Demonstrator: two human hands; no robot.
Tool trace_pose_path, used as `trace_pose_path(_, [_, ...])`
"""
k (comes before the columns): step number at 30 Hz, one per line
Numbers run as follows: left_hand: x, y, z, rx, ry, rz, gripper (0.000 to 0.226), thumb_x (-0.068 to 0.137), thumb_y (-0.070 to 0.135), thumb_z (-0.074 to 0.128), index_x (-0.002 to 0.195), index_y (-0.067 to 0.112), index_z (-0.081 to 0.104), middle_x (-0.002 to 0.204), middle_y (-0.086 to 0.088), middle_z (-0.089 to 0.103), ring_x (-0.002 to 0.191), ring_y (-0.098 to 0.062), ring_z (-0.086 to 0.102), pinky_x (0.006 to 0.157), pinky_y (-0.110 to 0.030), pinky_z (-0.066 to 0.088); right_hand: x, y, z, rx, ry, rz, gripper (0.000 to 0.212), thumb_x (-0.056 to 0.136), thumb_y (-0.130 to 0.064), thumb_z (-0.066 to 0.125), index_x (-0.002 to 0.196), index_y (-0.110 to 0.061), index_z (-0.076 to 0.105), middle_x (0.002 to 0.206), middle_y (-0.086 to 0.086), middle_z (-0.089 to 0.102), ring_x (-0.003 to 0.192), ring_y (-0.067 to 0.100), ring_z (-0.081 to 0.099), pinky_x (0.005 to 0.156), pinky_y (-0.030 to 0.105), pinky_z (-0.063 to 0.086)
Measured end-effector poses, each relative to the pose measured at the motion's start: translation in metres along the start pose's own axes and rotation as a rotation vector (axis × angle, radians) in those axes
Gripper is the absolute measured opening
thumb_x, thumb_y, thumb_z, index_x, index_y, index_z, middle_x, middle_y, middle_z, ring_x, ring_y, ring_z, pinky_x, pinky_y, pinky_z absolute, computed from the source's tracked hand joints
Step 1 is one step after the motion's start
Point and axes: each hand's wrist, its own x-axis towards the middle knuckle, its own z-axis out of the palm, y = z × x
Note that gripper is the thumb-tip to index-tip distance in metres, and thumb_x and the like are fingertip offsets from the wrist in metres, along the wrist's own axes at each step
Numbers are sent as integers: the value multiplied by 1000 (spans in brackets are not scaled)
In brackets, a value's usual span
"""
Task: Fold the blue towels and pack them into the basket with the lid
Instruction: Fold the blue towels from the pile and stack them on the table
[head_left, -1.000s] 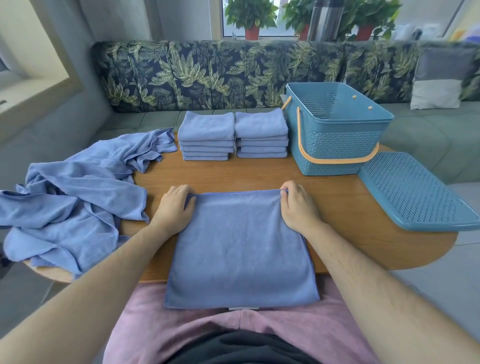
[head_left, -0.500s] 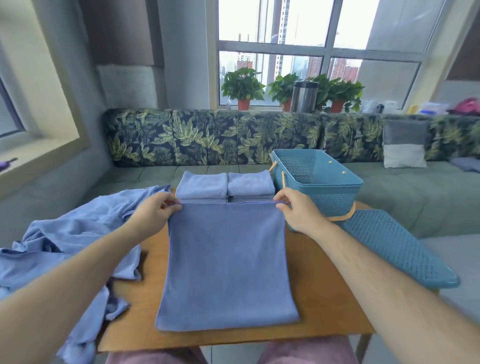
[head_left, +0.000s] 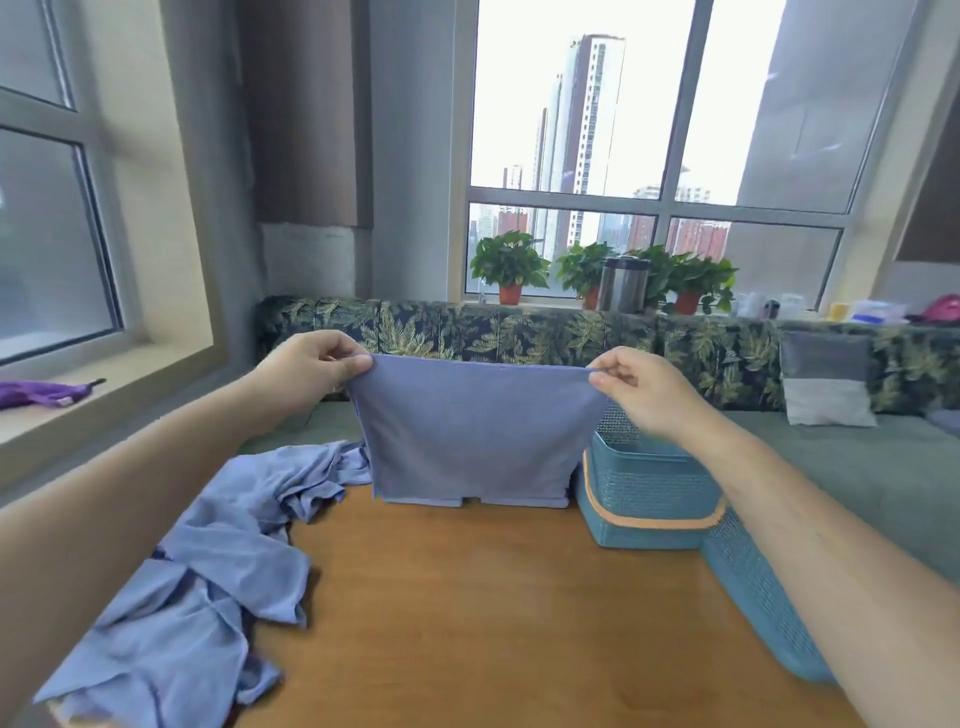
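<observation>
A person's 2 hands hold a folded blue towel (head_left: 472, 441) up over the far edge of a wooden table (head_left: 493, 597). The left hand (head_left: 311, 364) pinches the towel's top left corner between thumb and curled fingers; the right hand (head_left: 644, 389) pinches its top right corner the same way. The towel hangs flat between them. The blue basket (head_left: 649, 488) stands at the table's far right corner, its lid (head_left: 753, 597) along the right edge. Unfolded towels (head_left: 197, 561) lie heaped along the left edge.
</observation>
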Motion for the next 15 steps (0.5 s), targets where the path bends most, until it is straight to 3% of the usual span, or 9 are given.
trace_pose_path(5, [2,23,-21,39,34,50,11,87,34,77,82,24,74,82,0,73,72,-11,59,74,-30,47,6,-24,-26,108,-3,58,8,98,-17,65,100,-21,72,90,-5,75,82,8,65,79,25,48])
trace_pose_path(8, [3,28,-17,60,4,0,12,86,30,78,82,19,74,60,0,65,52,-11,54,55,-22,43,8,-29,-28,60,-47,111,7,98,-16,65,97,-17,71,73,-6,71,59,13,54,62,24,46])
trace_pose_path(10, [4,24,-9,58,-12,-60,11,87,23,77,84,14,73,52,-2,62,43,-11,53,46,-18,42,9,-25,-20,-43,-93,150,8,99,-17,63,96,-17,69,62,-7,69,51,13,57,55,25,43])
trace_pose_path(12, [5,15,1,23,-30,-111,10,89,17,76,88,8,72,56,-2,67,47,-14,64,53,-25,49,11,-17,-6,-76,-133,201,8,101,-16,60,97,-16,67,72,1,74,60,15,71,54,27,44])
trace_pose_path(15, [7,-4,15,-60,-48,-179,10,91,11,72,93,2,69,77,-11,76,67,-22,75,69,-36,58,11,-3,16,6,-135,275,8,102,-10,57,103,-10,65,95,10,73,74,18,76,56,29,55])
